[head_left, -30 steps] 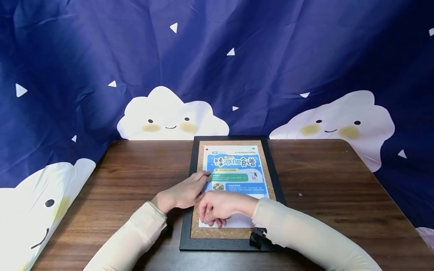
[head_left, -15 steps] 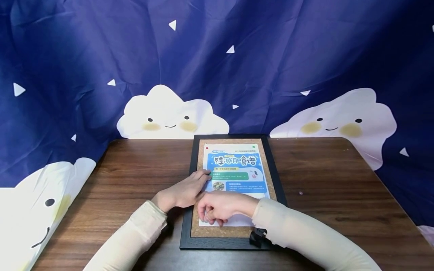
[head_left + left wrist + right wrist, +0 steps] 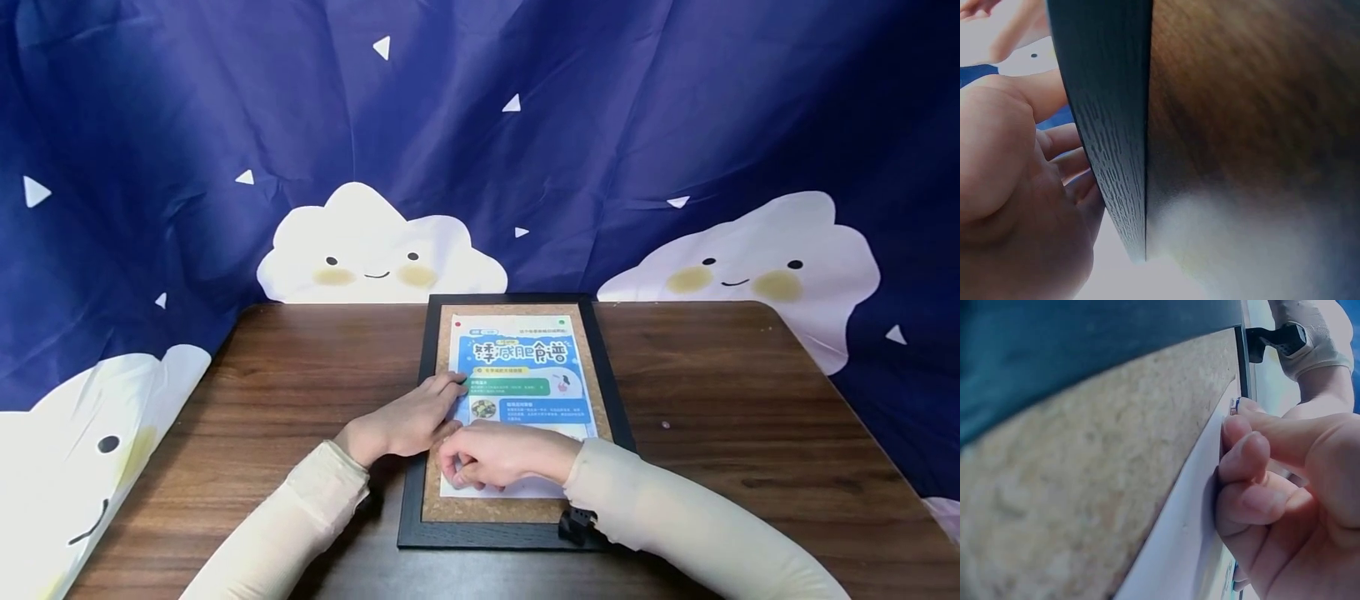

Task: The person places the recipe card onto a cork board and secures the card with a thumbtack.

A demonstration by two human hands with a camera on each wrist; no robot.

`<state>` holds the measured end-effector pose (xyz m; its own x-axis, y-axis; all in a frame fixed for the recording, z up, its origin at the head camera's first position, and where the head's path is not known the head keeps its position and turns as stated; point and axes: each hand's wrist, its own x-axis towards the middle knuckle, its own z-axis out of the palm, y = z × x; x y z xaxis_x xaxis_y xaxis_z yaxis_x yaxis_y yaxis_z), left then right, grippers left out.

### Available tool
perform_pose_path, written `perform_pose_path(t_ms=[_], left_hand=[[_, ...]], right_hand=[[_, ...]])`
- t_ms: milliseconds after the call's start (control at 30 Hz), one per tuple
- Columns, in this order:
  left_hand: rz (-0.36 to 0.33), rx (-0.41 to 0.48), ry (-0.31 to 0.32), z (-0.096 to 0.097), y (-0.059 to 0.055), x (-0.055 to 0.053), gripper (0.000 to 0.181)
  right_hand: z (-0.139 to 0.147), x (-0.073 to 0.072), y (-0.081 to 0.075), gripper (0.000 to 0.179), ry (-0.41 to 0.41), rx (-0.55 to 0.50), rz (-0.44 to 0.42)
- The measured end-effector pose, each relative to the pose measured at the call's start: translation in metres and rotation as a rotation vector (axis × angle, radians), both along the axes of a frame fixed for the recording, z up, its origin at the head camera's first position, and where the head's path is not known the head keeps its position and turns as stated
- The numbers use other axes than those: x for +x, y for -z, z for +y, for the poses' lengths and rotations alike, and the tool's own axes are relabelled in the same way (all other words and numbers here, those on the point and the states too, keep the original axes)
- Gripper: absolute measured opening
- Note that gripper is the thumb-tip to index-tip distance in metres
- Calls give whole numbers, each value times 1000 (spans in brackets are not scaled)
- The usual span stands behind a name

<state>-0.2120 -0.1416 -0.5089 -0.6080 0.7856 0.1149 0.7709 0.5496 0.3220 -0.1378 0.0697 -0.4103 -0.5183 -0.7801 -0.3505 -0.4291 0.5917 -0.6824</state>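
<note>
A printed poster sheet (image 3: 525,354) lies on a cork board (image 3: 457,510) with a black frame (image 3: 487,536). A red thumbtack (image 3: 457,324) and a green thumbtack (image 3: 561,322) sit at its top corners. My left hand (image 3: 408,421) rests across the board's left edge, its fingers extended onto the sheet. Over the sheet's lower left, my right hand (image 3: 498,454) curls its fingers. In the right wrist view, its thumb and forefinger pinch a small blue-edged thumbtack (image 3: 1235,405) close against the paper; the pin's point is hidden.
The board lies on a dark brown wooden table (image 3: 322,358). A tiny pale speck (image 3: 665,425) lies on the wood to the right. Behind the table hangs a blue curtain (image 3: 450,100) with white clouds. A black wrist camera (image 3: 576,527) sits under my right cuff.
My right wrist has tilted and shifted slightly right, its fingertips staying near the sheet's lower left. The left hand keeps its place. The whole head view has drifted a little upward.
</note>
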Motion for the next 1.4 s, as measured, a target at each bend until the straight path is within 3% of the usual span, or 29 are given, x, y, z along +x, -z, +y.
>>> perform_pose_path(t_ms=[233,400,567,600,767,867,967,1033,1233,1333,1400], left_hand=[[37,-12,-2,1,-1,1,48],[58,-16,4,0,1,0,44],[6,19,6,-1,-5,1,40],[14,13,15,0,-15,6,41],[-42,21,30,1,-21,11,52],[-45,6,10,-1,-7,4,57],[-55,-10,-8,0,-9,5,60],[-83,-12,-12,1,-18,9,59],[-187,-85,-48,12,-69,34,57],[-186,-109,-57,13,-77,38,56],[-171,-97,-47,12,-73,37,56]], right_hand=[[-5,-1,-5,18,36,49,-2],[-8,-9,-1,21,74,69,-62],[-5,-16,6,23,121,45,-115],[-4,-17,7,22,124,36,-125],[12,-15,11,16,81,-33,-150],[24,-13,7,12,48,-72,-146],[37,-10,4,11,22,-102,-119],[46,-8,3,12,14,-118,-92],[75,1,1,13,17,-199,-29],[91,4,-1,13,36,-242,-26],[99,6,-2,14,49,-263,-21]])
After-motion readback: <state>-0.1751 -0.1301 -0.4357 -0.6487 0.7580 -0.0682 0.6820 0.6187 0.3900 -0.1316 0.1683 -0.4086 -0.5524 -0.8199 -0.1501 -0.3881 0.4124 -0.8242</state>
